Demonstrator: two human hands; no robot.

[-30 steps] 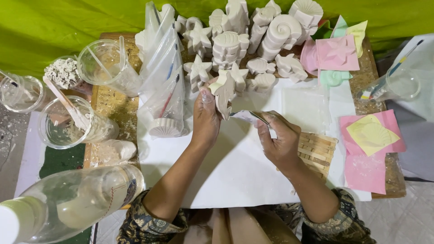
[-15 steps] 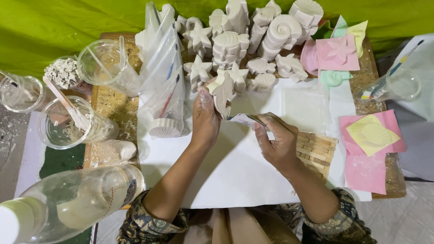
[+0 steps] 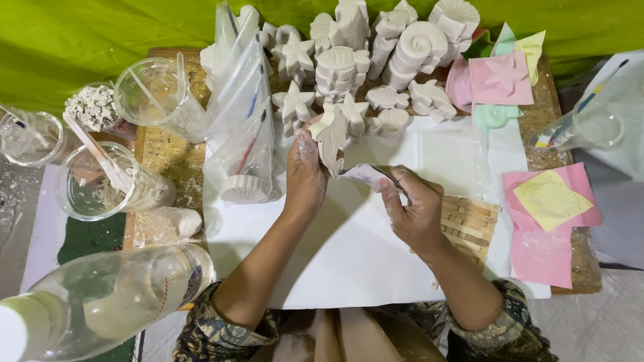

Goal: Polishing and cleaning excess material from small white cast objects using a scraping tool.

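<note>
Fingers (image 3: 303, 142) of the left hand (image 3: 305, 177) were pinched around a pale plaster figure (image 3: 331, 137), holding it upright above the far middle of the white sheet (image 3: 349, 255) that covered the bench, while the right hand (image 3: 416, 211) gripped a small folded scrap of what looked like sanding paper (image 3: 362, 174) with its tip just beside the figure's lower edge. By the look of it the step in hand was smoothing or trimming that cast; the next stroke would call for a light, steady rub along the edge, with the left hand turning the brittle piece so that no thin part snapped. Along the far edge of the bench stood a crowd of finished plaster casts (image 3: 402, 53), at least a dozen shells, starfish and fish, too overlapped to count exactly. One more scallop-shaped cast (image 3: 247, 190) lay at the sheet's left edge under a heap of clear plastic bags (image 3: 238, 87). Four clear cups showed: three at the left side (image 3: 157, 94) (image 3: 100, 181) (image 3: 27, 137), the middle one holding a stirring stick, and one near the right edge (image 3: 590, 127) with a brush in it. One clear bottle (image 3: 114, 295) lay at the near left corner. Several soft moulds in pink, yellow and green (image 3: 550, 201) sat by the right edge and far right corner, and one slatted wooden mat (image 3: 473, 224) lay under the right wrist.
</note>
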